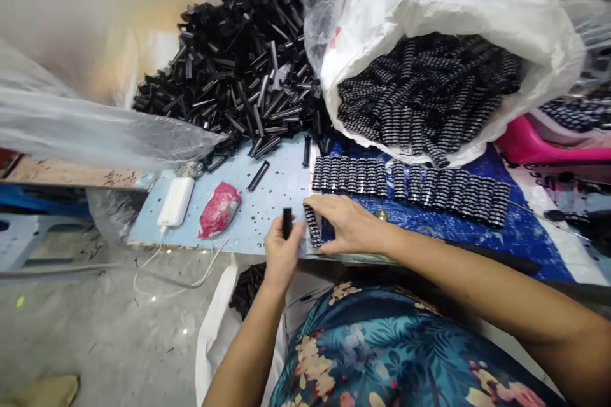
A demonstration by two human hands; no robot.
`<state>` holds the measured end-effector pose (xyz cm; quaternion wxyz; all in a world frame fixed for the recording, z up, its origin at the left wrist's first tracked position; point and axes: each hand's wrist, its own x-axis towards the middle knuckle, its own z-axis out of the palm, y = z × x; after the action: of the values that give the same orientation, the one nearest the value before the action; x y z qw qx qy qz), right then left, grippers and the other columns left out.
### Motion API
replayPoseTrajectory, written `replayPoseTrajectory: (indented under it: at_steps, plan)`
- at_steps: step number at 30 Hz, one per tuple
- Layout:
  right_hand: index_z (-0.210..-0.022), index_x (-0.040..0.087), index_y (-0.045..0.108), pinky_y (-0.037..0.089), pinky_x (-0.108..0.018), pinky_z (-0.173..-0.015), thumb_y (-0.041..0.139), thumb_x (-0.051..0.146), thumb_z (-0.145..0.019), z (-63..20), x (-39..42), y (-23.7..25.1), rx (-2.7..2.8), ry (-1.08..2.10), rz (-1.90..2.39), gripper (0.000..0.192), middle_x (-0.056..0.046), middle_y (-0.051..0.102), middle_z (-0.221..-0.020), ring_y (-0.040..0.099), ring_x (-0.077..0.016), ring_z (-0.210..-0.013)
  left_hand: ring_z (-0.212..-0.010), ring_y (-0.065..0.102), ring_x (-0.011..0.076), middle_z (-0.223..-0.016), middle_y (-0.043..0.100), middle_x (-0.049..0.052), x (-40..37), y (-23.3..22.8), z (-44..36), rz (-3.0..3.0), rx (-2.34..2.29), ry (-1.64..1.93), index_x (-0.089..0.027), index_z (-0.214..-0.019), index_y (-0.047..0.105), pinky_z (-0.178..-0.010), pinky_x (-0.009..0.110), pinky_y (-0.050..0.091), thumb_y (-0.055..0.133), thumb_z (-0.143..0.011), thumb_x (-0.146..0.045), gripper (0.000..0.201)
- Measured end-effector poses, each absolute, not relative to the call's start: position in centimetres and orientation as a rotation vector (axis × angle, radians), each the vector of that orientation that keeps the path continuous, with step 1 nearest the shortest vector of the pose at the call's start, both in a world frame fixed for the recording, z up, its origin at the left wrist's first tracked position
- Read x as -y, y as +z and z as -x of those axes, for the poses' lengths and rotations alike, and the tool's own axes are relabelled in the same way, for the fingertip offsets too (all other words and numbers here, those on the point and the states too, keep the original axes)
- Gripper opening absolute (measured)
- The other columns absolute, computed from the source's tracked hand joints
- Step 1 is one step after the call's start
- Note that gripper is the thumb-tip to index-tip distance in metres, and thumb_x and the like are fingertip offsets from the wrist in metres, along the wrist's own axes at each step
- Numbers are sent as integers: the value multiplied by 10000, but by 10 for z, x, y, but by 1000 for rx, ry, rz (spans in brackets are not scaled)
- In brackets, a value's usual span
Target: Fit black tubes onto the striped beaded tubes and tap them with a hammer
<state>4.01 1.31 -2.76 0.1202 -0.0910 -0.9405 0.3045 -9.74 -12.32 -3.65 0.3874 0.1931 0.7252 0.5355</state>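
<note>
Left of the pale blue work board, nothing is in hand. At the board's near edge, we are pinching a short black plastic tube upright in our left hand, fingers closed on its lower half. Just right of it, our right hand is gripping a ribbed black-and-silver spool stack by its end. Both pieces are looking light and stiff; the tube seems smooth, so we are judging a mid-length pinch safest.
</note>
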Motion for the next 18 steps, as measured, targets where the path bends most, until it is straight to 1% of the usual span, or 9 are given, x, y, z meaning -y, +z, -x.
replayPoseTrajectory:
  at_steps: [2, 4, 6, 9, 10, 12, 14, 16, 18]
  plan:
    - [-1516, 140, 295, 405, -500, -1100, 819, 410, -743, -52, -3, -27, 2650, 871, 214, 972, -198, 421, -1456, 419, -335, -1346, -764, 549, 122, -848, 614, 21, 129, -35, 78, -516, -1752, 1418, -144, -953, 617, -739, 240, 454, 736, -750, -409, 354]
    - [-1532, 134, 272, 408, -516, -1108, 771, 412, -806, -66, 6, -25, 2594, 874, 217, 924, -215, 384, -1469, 401, -352, -1359, -833, 548, 139, -904, 631, 41, 131, -31, 64, -539, -1600, 1485, -133, -978, 650, -805, 261, 447, 723, -774, -376, 325]
    - [-1529, 141, 295, 425, -534, -1098, 757, 483, -818, -79, 12, -23, 2584, 907, 259, 914, -213, 370, -1477, 399, -372, -1359, -770, 520, 127, -848, 604, 32, 132, -28, 53, -505, -1481, 1514, -128, -957, 647, -751, 257, 434, 721, -779, -379, 317]
    - [-1521, 175, 342, 454, -592, -1051, 720, 569, -828, -97, 18, -20, 2571, 908, 363, 882, -196, 436, -1438, 456, -406, -1300, -693, 473, 106, -771, 548, 14, 133, -29, 42, -451, -1388, 1523, -130, -906, 628, -674, 241, 403, 739, -763, -446, 364]
    - [-1520, 186, 352, 459, -610, -1035, 707, 582, -834, -102, 20, -19, 2557, 894, 412, 868, -192, 456, -1423, 473, -417, -1277, -668, 460, 102, -746, 538, 12, 134, -31, 39, -433, -1368, 1522, -132, -906, 626, -648, 238, 392, 704, -791, -505, 398]
    - [-1525, 195, 353, 455, -635, -1022, 705, 589, -833, -110, 26, -16, 2524, 828, 487, 870, -195, 469, -1412, 483, -434, -1258, -602, 420, 95, -690, 519, 10, 136, -32, 35, -384, -1354, 1530, -134, -896, 624, -592, 237, 362, 561, -870, -619, 489]
    - [-1546, 183, 314, 451, -622, -1039, 712, 555, -842, -115, 32, -11, 2511, 752, 444, 890, -203, 466, -1412, 467, -427, -1283, -565, 380, 88, -651, 500, 6, 136, -31, 34, -355, -1379, 1536, -136, -833, 615, -571, 236, 344, 458, -917, -648, 542]
    - [-1565, 156, 256, 456, -565, -1068, 703, 484, -873, -113, 37, -6, 2521, 717, 305, 886, -210, 452, -1424, 441, -389, -1327, -597, 405, 86, -670, 517, 5, 133, -25, 33, -337, -1357, 1564, -137, -783, 607, -610, 224, 371, 538, -900, -607, 489]
    - [-1569, 132, 228, 461, -498, -1089, 681, 394, -904, -108, 37, -2, 2503, 692, 211, 847, -218, 431, -1440, 432, -344, -1349, -690, 488, 95, -753, 583, 8, 129, -16, 34, -270, -1225, 1599, -146, -834, 634, -702, 218, 421, 673, -835, -541, 397]
